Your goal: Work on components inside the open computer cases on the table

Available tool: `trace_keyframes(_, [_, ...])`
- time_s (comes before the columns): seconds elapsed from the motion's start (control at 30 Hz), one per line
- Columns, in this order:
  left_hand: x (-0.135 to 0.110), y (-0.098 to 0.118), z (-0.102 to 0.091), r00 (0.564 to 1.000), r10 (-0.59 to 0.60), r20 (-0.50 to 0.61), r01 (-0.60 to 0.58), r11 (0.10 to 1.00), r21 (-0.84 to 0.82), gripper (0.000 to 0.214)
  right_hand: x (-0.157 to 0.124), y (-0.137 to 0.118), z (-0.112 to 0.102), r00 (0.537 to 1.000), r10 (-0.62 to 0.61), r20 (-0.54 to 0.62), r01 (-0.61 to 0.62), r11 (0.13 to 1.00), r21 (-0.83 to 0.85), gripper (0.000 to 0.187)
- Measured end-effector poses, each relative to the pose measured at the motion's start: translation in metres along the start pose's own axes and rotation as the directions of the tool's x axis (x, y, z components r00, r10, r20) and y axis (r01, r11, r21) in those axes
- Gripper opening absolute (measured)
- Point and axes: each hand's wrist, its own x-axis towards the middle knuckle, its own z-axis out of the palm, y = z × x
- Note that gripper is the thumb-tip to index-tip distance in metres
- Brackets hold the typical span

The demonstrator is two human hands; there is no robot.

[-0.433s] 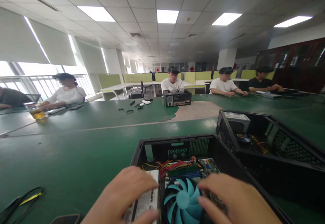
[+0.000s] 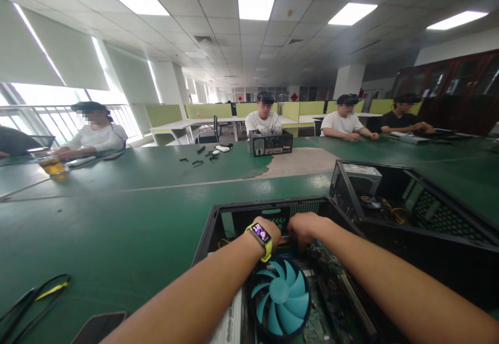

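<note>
An open black computer case (image 2: 216,219) lies in front of me on the green table (image 2: 117,229). Inside it sits a blue cooling fan (image 2: 280,297) on the green motherboard (image 2: 331,307). Both my arms reach over the fan to the far end of the case. My left hand (image 2: 275,229), with a yellow-strapped watch (image 2: 261,237) on the wrist, and my right hand (image 2: 306,227) are close together by the coloured cables there. The fingers curl down out of sight, so what they touch is hidden.
A second open black case (image 2: 409,203) stands at the right. A phone (image 2: 97,327) and black cables (image 2: 35,294) lie near left. A glass of amber drink (image 2: 52,167) stands far left. Several people sit across the table, one behind a small case (image 2: 271,144).
Both hands have moved forward from beside the fan to the far end of the case, so my forearms now stretch over it. The view has tilted slightly up.
</note>
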Motion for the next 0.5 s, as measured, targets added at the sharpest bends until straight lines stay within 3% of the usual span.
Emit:
trace_keyframes(0.1, [0.000,0.000,0.003,0.998,0.001,0.063,-0.002,1.000,0.014,0.031,0.002,-0.006,-0.002,0.999,0.026,0.044,-0.023,0.998,-0.053,0.051])
trace_keyframes(0.5, [0.002,0.003,-0.001,0.998,0.033,0.049,-0.033,0.999,0.017,0.031,0.006,0.002,0.000,1.000,-0.008,0.025,0.009,0.999,-0.053,0.045])
